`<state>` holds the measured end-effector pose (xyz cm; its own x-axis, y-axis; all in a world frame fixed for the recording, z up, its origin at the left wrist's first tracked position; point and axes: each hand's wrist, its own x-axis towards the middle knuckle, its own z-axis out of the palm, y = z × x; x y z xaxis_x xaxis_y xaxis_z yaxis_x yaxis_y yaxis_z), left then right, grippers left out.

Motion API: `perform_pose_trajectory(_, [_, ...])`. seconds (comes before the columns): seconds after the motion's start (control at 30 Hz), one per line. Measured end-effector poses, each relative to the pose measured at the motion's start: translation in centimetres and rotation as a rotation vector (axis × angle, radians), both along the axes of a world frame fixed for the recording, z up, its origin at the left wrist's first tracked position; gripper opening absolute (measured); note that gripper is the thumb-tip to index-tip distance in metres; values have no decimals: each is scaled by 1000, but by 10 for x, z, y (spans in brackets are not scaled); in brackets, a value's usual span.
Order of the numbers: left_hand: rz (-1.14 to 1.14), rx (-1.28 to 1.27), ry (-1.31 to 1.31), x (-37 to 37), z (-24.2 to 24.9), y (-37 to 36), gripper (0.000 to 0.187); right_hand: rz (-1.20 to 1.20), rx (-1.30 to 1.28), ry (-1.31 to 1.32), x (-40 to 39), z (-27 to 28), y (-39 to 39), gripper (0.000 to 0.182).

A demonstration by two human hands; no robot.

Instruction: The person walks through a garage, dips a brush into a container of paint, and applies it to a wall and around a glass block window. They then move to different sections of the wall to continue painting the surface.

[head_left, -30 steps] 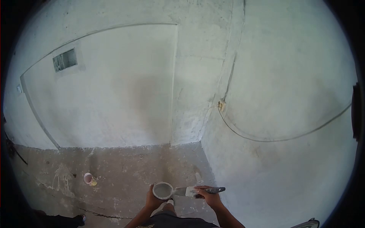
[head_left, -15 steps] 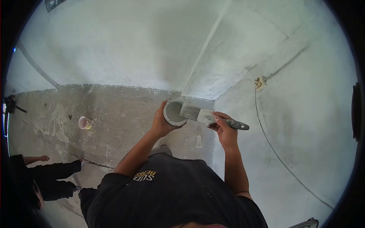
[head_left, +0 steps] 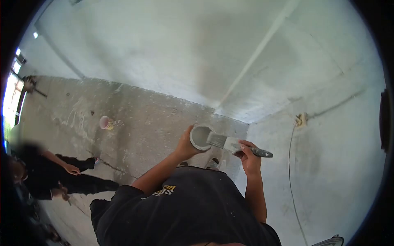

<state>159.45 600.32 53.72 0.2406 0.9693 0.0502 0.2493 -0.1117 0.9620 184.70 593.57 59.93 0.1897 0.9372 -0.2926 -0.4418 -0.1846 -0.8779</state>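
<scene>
My left hand [head_left: 186, 146] is wrapped round a round tub [head_left: 200, 137], with its open mouth facing up toward me. Greyish-white paint [head_left: 200, 135] shows inside, and pale smears coat the rim. In my right hand [head_left: 248, 155] is a wide paintbrush [head_left: 230, 144], gripped near where the dark, paint-spattered handle meets the whitened ferrule. Its bristles lie across the right side of the tub's rim, their tips over the opening. Both hands are in front of my chest, above the floor.
A small pink-and-white cup [head_left: 106, 122] stands on the stained concrete floor [head_left: 143, 119]. Pale walls meet in a corner ahead. On the right wall, a thin cable [head_left: 290, 172] hangs from an electrical box [head_left: 301, 119]. Another person [head_left: 69, 176] in dark clothes is at the lower left.
My view has turned and shifted, so the walls, floor and cup appear moved. Tub and brush sit lower and to the right in view, still held. More of the other person shows.
</scene>
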Motion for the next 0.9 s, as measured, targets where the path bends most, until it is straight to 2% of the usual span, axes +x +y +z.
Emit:
perform_pose_trajectory(0.03, [39,6,10,1,0,-1,93,39,6,10,5,4,3,24])
perform_pose_trajectory(0.1, [-19,24,37,4,8,-4,97,180,56,-372,8,16,20,22])
perform_pose_trajectory(0.17, [14,66,27,0,12,-1,100,317,80,-432,-12,53,50,20])
perform_pose_trajectory(0.23, [-44,46,-22,3,20,-5,105,609,220,-844,-28,77,72,19])
perform_pose_trajectory(0.3, [16,31,-46,10,22,-6,104,721,294,-905,-35,102,93,21])
perform_pose_trajectory(0.37, [71,12,-164,26,20,-16,104,766,220,-964,-31,129,96,23])
perform_pose_trajectory(0.43, [151,54,-179,37,15,-20,103,628,552,-1074,-18,165,93,20])
perform_pose_trajectory(0.47, [145,91,-164,40,14,-21,102,585,684,-998,-5,186,86,11])
perform_pose_trajectory(0.5, [139,126,-149,41,15,-22,100,437,1118,-1441,14,210,72,13])
perform_pose_trajectory(0.53, [169,113,-139,42,16,-22,100,464,1129,-1414,2,215,77,13])
perform_pose_trajectory(0.57, [180,110,-144,43,17,-23,99,563,1171,-1260,23,216,75,11])
perform_pose_trajectory(0.6, [188,106,-150,46,16,-25,98,655,1204,-1106,82,211,62,10])
perform_pose_trajectory(0.67, [215,96,-140,49,10,-23,100,817,1256,-795,143,213,76,9])
perform_pose_trajectory(0.73, [237,97,-136,53,4,-20,102,960,1290,-487,167,221,98,8])
perform_pose_trajectory(0.77, [251,108,-135,55,1,-20,103,1025,1295,-333,109,236,108,8])
perform_pose_trajectory(0.83, [263,114,-129,59,-3,-22,104,1123,1284,-26,51,256,121,8])
perform_pose_trajectory(0.9, [305,131,-67,61,-7,-23,105,1202,1257,286,51,266,135,10])
